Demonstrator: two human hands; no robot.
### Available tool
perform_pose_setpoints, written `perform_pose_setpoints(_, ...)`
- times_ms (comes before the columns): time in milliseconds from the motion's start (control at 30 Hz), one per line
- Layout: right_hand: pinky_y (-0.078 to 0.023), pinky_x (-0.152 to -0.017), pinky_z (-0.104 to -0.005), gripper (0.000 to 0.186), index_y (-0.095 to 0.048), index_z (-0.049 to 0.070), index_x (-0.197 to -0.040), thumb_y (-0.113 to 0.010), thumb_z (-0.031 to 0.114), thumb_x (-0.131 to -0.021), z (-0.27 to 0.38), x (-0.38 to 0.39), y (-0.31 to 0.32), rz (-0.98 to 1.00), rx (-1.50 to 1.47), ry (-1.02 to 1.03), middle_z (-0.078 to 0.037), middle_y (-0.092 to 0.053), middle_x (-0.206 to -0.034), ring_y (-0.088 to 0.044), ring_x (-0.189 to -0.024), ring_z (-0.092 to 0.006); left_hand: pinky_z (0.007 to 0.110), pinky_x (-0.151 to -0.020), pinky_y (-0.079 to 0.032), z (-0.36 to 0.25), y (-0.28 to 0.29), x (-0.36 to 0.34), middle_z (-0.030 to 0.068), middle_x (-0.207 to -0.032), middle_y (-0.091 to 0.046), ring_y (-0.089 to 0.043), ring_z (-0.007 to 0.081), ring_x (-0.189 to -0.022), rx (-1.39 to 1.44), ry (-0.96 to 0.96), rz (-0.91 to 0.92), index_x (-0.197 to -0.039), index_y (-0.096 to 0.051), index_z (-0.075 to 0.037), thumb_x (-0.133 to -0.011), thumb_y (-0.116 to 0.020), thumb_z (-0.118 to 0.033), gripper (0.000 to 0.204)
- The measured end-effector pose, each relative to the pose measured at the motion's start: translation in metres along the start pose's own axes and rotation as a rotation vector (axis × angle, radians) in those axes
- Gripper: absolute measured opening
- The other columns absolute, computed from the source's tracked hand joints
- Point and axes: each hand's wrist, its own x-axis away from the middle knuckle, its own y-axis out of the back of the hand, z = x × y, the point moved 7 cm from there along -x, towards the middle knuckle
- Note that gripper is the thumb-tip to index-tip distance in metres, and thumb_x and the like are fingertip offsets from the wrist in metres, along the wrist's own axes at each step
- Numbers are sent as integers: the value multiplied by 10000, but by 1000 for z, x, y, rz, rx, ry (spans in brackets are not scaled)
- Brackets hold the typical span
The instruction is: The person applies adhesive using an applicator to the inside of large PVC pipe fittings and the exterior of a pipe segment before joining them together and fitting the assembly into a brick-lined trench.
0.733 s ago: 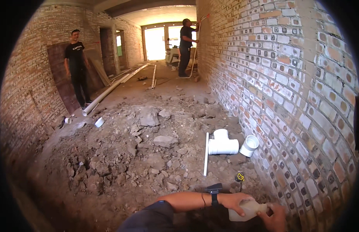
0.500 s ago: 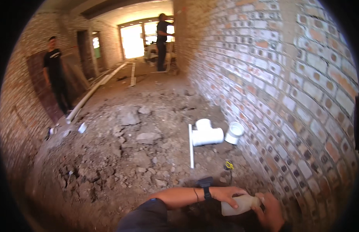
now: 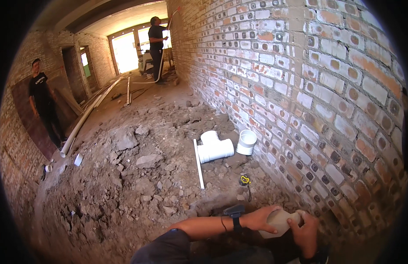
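My left hand, a dark band and device on its wrist, wraps the body of a pale bottle low in the view. Closed on the bottle's neck end from the other side is my right hand, its fingers covering most of the top, so any cap is hidden. Ahead on the dirt lies a white plastic pipe tee. A short white pipe coupling stands to its right by the wall. A thin white pipe touches the tee's left end. Nearer my hands is a yellow and black tape measure.
Broken earth and stones cover the uneven ground. A brick wall rises close on the right. Long pipes lie at the left. One person stands there; another stands by the far wall, holding a pale length.
The view has swung right, so the scene sits farther left. My hands still hold the bottle, which is tilted more upward. The far person now holds a long pale length up against the wall.
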Motion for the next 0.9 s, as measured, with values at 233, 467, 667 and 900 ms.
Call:
perform_pose_setpoints(233, -497, -689, -364, 611, -534, -21, -1362, -739, 253, -856, -23, -11, 13, 143, 31, -156, -141, -652, -915, -606, -738, -260, 382, -1066, -410, 26, 7, -15, 133, -1253, -536, -519, 247, -1210, 10, 33, 94, -1363, -446, -25, -671, -871, -311, 861)
perform_pose_setpoints(467, -487, -687, -288, 470, -577, -39, -1315, -701, 151, -904, -151, 108, 19, 26, -204, -547, -65, -654, -867, -581, -736, -123, 363, -1056, -402, 129, -1, -16, 121, -1255, -529, -501, 219, -1212, 20, 247, -92, -1345, -440, -3, -714, -858, -193, 781)
perform_pose_setpoints(667, -493, -705, -291, 380, -612, -40, -1251, -686, 106, -909, -193, 206, 20, -137, -181, -773, -73, -673, -899, -587, -767, -130, 395, -886, -507, 210, 34, -74, 198, -1062, -659, -652, 290, -982, 55, 307, -626, -1173, -520, 55, -719, -881, -283, 671)
perform_pose_setpoints(900, -494, -687, -303, 379, -613, -32, -1242, -690, 125, -907, -190, 204, 44, -199, -88, -850, -89, -672, -912, -584, -750, -142, 449, -971, -454, 288, 10, -133, 263, -1156, -611, -591, 412, -1070, -386, 210, -769, -1231, -509, 83, -671, -889, -400, 832)
